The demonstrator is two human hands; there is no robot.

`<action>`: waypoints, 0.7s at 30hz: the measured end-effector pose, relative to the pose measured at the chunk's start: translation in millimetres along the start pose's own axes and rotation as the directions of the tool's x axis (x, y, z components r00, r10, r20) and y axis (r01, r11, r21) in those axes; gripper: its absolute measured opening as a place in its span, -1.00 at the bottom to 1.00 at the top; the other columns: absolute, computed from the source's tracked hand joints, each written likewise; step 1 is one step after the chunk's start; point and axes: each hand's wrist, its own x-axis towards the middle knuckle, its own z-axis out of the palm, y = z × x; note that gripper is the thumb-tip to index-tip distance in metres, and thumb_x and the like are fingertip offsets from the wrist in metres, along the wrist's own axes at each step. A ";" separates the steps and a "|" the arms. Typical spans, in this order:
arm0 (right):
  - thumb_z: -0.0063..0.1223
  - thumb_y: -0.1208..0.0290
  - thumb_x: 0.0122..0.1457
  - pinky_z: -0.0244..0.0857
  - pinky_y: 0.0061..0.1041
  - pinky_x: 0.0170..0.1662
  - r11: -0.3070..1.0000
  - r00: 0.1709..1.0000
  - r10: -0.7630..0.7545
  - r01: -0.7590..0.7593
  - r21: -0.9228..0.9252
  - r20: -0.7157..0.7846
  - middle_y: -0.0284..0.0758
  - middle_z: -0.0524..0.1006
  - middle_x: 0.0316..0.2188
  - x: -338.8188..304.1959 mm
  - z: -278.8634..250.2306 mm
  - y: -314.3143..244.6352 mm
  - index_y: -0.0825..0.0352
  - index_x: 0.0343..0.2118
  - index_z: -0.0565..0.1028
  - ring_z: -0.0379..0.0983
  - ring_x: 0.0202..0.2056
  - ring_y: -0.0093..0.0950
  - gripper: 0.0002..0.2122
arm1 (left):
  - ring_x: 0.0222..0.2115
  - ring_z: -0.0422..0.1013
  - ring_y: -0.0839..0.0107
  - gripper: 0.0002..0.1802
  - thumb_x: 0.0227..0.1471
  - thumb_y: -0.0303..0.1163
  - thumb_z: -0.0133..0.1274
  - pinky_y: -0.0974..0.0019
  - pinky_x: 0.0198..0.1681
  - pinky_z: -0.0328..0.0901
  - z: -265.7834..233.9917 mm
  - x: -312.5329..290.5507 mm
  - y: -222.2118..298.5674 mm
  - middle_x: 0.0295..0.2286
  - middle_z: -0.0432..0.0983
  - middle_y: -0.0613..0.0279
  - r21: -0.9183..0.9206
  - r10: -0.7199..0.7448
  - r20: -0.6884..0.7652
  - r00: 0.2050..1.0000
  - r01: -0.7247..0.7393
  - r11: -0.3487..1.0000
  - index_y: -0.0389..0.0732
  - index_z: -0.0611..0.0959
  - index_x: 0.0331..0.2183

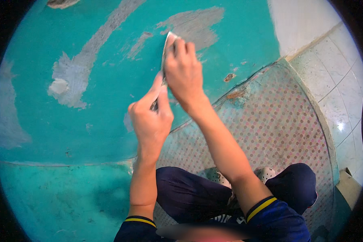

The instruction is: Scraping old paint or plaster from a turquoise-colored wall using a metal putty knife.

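Both of my hands are on a thin, pale-edged sheet [164, 60], seen nearly edge-on against a teal wall [121, 121]. My right hand [184, 74] is closed over its upper part, fingers curled and knuckles up. Lower down, my left hand [151, 115] pinches the near end between thumb and fingers; a dark bit of it shows below the grip. The sheet's exact kind is hard to make out. Just beyond my right fingertips lies a grey filler patch [201, 28] on the paint.
A long grey filler streak [97, 44] runs down the wall at the left. A chipped hole [229, 77] sits near the wall's lower edge. Below is a dotted floor [270, 121], bounded by a curved ledge [320, 117], with white tiles [336, 86] beyond. My bent knees are close underneath.
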 end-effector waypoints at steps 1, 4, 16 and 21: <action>0.06 0.60 -0.16 0.50 -0.58 -0.49 0.999 0.999 -0.028 0.027 -0.025 -0.043 -0.09 0.42 -0.29 -2.4 3.6 -2.8 0.66 -0.24 0.48 0.40 -0.25 -0.26 -0.65 | -0.56 0.24 0.69 -0.68 0.10 -0.51 0.03 0.52 -0.52 0.20 -0.2 -1.6 -3.6 -0.56 0.47 0.32 0.011 -0.014 -0.010 1.000 0.014 1.000 -0.43 0.60 -0.10; 0.05 0.59 -0.15 0.50 -0.54 -0.49 0.999 0.999 -0.031 0.030 -0.023 -0.016 -0.07 0.41 -0.31 5.6 2.4 4.1 0.66 -0.23 0.47 0.40 -0.27 -0.25 -0.64 | -0.62 0.20 0.70 -0.69 0.10 -0.52 0.03 0.47 -0.60 0.14 5.9 4.0 4.2 -0.65 0.45 0.21 0.061 0.024 -0.027 0.999 -0.022 0.998 -0.42 0.61 -0.11; 0.01 0.58 -0.11 0.49 -0.57 -0.45 0.999 0.999 -0.031 0.031 0.010 0.004 -0.07 0.42 -0.26 -10.2 5.5 -7.4 0.67 -0.07 0.40 0.39 -0.27 -0.28 -0.54 | -0.69 0.17 0.70 -0.70 0.08 -0.56 0.02 0.44 -0.66 0.08 1.5 -7.4 -11.8 -0.70 0.42 0.19 0.042 0.096 -0.032 0.995 -0.095 0.995 -0.40 0.62 -0.11; 0.02 0.58 -0.09 0.49 -0.56 -0.46 0.996 0.996 -0.088 0.088 -0.018 0.004 -0.08 0.41 -0.28 -8.7 7.4 -8.3 0.66 -0.06 0.40 0.40 -0.29 -0.28 -0.55 | -0.67 0.25 0.66 -0.69 0.08 -0.55 0.03 0.45 -0.62 0.16 0.2 -11.4 -19.4 -0.63 0.53 0.13 0.074 0.104 -0.054 0.993 -0.100 0.992 -0.41 0.61 -0.11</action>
